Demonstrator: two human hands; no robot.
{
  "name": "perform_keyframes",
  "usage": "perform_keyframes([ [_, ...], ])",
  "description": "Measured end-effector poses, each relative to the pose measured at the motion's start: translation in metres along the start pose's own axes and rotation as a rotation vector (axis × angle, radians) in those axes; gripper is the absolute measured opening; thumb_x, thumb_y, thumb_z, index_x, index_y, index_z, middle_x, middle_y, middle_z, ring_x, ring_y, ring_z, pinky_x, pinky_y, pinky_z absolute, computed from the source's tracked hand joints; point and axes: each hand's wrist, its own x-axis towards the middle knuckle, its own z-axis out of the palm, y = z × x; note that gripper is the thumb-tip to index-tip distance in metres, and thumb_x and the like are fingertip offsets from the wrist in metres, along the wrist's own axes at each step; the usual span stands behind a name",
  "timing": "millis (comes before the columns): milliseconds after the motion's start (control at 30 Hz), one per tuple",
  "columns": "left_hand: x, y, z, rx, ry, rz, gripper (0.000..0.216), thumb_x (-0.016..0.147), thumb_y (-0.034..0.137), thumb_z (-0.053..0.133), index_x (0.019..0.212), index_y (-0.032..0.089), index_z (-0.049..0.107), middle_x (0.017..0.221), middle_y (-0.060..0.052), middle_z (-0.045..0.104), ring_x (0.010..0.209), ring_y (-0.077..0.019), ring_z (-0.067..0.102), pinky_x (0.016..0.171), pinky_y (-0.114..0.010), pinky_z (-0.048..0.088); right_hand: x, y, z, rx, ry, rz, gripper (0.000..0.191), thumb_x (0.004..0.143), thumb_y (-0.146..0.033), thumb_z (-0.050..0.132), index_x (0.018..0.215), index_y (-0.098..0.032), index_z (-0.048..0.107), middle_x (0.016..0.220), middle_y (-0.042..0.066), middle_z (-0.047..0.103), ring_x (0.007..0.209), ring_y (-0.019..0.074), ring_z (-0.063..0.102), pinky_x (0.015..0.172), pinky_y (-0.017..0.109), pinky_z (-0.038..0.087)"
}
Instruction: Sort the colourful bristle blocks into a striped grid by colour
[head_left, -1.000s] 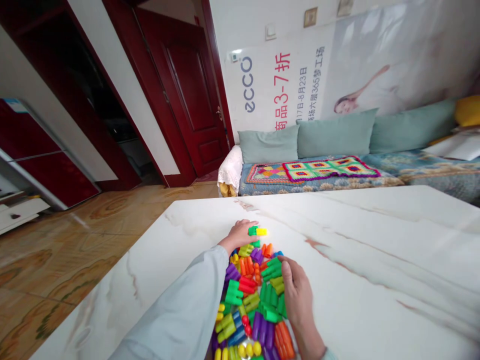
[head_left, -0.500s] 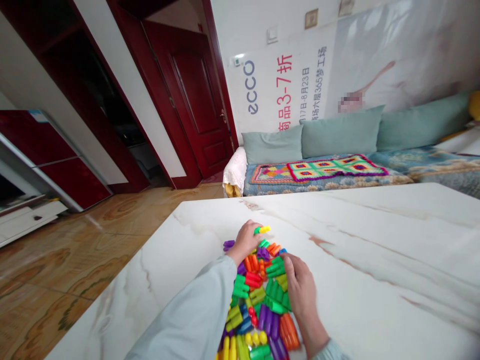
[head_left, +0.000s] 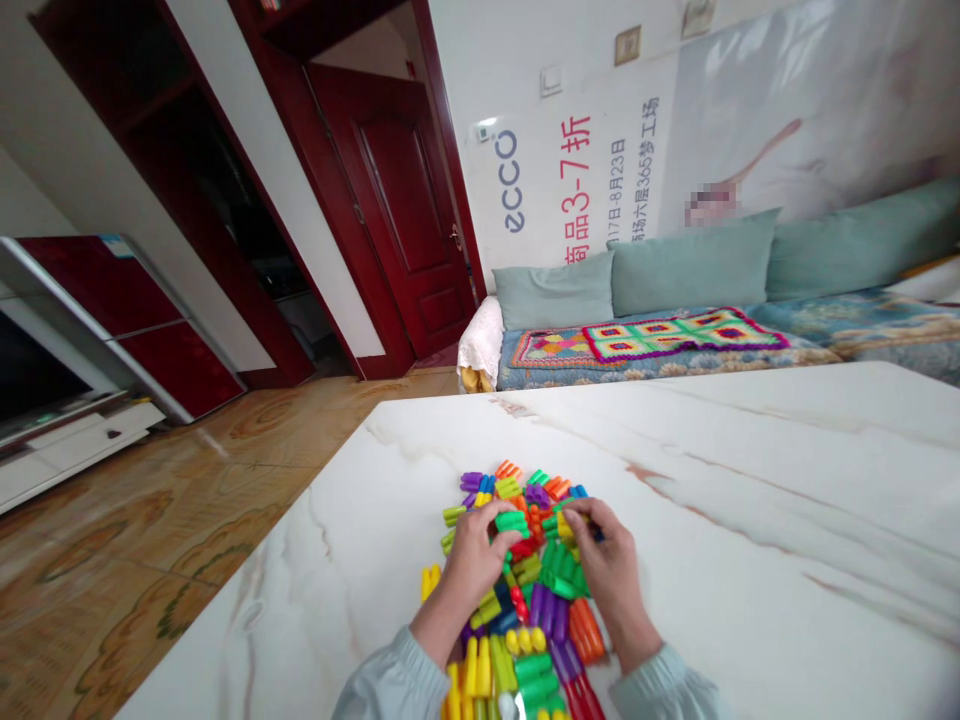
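Observation:
A heap of small plastic building pieces [head_left: 536,600] in green, purple, orange, yellow and red lies on the white marble table [head_left: 750,520] in front of me. My left hand [head_left: 474,558] sits over the heap's left side with fingers closed on a green piece [head_left: 511,521]. My right hand [head_left: 611,570] rests on the heap's right side, fingertips pinching a small yellow-green piece [head_left: 566,524]. The two hands are close together above the middle of the heap. Light grey sleeves cover both wrists.
The table's left edge drops to a patterned wooden floor [head_left: 187,480]. Beyond the far edge stands a sofa [head_left: 675,330] with teal cushions and a crocheted blanket. A dark red door [head_left: 405,210] and a low cabinet [head_left: 90,340] are at the left.
My left hand has drawn back from the heap's far end toward me, now holding a green piece. My right hand has lifted its fingers onto a small piece. The camera tilted slightly.

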Motion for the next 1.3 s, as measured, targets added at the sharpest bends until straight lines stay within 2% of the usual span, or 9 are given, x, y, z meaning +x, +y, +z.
perform_keyframes([
  [100, 0.0, -0.01, -0.015, 0.009, -0.024, -0.058, 0.032, 0.078, 0.021, 0.067, 0.11, 0.02, 0.071, 0.093, -0.005, 0.076, 0.082, -0.0224, 0.07, 0.078, -0.035, 0.057, 0.003, -0.001, -0.002, 0.038, 0.07, 0.115, 0.032, 0.087, -0.049, 0.058, 0.083, -0.019, 0.068, 0.073, 0.003, 0.07, 0.065, 0.0188, 0.063, 0.061, 0.03, 0.051],
  [233, -0.012, -0.001, -0.034, 0.06, -0.039, 0.146, 0.049, 0.085, 0.023, 0.059, 0.134, 0.023, 0.058, 0.14, -0.008, 0.057, 0.132, -0.0249, 0.051, 0.113, -0.041, 0.041, 0.005, -0.004, 0.0, 0.074, -0.111, 0.028, 0.03, 0.083, -0.045, 0.063, 0.096, -0.02, 0.071, 0.097, 0.007, 0.074, 0.089, 0.0231, 0.068, 0.081, 0.036, 0.054],
  [300, -0.03, 0.008, -0.048, 0.077, -0.011, 0.203, 0.054, 0.089, 0.028, 0.057, 0.142, 0.024, 0.05, 0.151, -0.007, 0.046, 0.141, -0.0243, 0.04, 0.118, -0.042, 0.033, 0.006, -0.005, -0.001, 0.051, -0.092, -0.026, 0.03, 0.085, -0.044, 0.061, 0.102, -0.021, 0.071, 0.107, 0.008, 0.072, 0.102, 0.0242, 0.065, 0.092, 0.039, 0.05],
  [400, -0.079, 0.01, -0.074, 0.104, 0.066, 0.165, 0.045, 0.092, 0.039, 0.053, 0.136, 0.028, 0.056, 0.145, -0.006, 0.052, 0.136, -0.0255, 0.046, 0.116, -0.044, 0.037, 0.007, -0.005, -0.006, -0.015, 0.065, 0.0, 0.03, 0.091, -0.044, 0.053, 0.098, -0.02, 0.07, 0.1, 0.008, 0.072, 0.098, 0.0231, 0.065, 0.089, 0.037, 0.049],
  [533, -0.177, -0.021, -0.089, 0.175, 0.16, 0.086, 0.06, 0.09, 0.058, 0.049, 0.144, 0.035, 0.046, 0.146, -0.004, 0.051, 0.135, -0.0326, 0.047, 0.112, -0.053, 0.042, 0.007, -0.004, -0.009, -0.072, 0.169, 0.12, 0.041, 0.093, -0.051, 0.047, 0.092, -0.018, 0.07, 0.09, 0.007, 0.072, 0.087, 0.0222, 0.064, 0.078, 0.032, 0.048],
  [700, -0.257, -0.061, -0.064, 0.32, -0.06, 0.152, 0.083, 0.08, 0.067, 0.058, 0.151, 0.052, 0.018, 0.16, -0.001, 0.03, 0.141, -0.0398, 0.037, 0.109, -0.064, 0.039, 0.003, 0.0, -0.005, -0.114, 0.152, 0.184, 0.054, 0.092, -0.06, 0.04, 0.097, -0.016, 0.071, 0.094, 0.01, 0.072, 0.091, 0.0242, 0.063, 0.079, 0.033, 0.046],
  [900, -0.211, -0.036, -0.036, 0.452, -0.121, 0.076, 0.134, 0.054, 0.08, 0.073, 0.157, 0.033, 0.0, 0.164, -0.014, -0.005, 0.147, -0.0491, 0.009, 0.112, -0.069, 0.027, -0.001, 0.013, -0.006, -0.142, 0.106, 0.169, 0.059, 0.093, -0.061, 0.035, 0.104, -0.014, 0.069, 0.103, 0.012, 0.07, 0.096, 0.025, 0.061, 0.085, 0.037, 0.046],
  [1100, -0.146, -0.028, -0.023, 0.387, -0.098, 0.101, 0.112, 0.065, 0.075, 0.07, 0.155, 0.028, 0.023, 0.164, -0.016, 0.007, 0.148, -0.0462, 0.01, 0.116, -0.065, 0.021, 0.0, 0.021, -0.008, -0.151, 0.038, 0.085, 0.055, 0.094, -0.057, 0.035, 0.114, -0.015, 0.065, 0.114, 0.013, 0.066, 0.108, 0.0255, 0.059, 0.095, 0.042, 0.045],
  [1300, -0.107, -0.044, -0.026, 0.232, 0.331, 0.061, 0.057, 0.095, 0.045, 0.049, 0.147, 0.026, 0.039, 0.159, -0.01, 0.026, 0.147, -0.0293, 0.026, 0.119, -0.049, 0.029, -0.003, 0.02, 0.001, -0.478, -0.018, -0.011, 0.066, 0.092, -0.063, 0.034, 0.127, -0.013, 0.058, 0.14, 0.02, 0.05, 0.129, 0.0325, 0.046, 0.106, 0.05, 0.037],
])
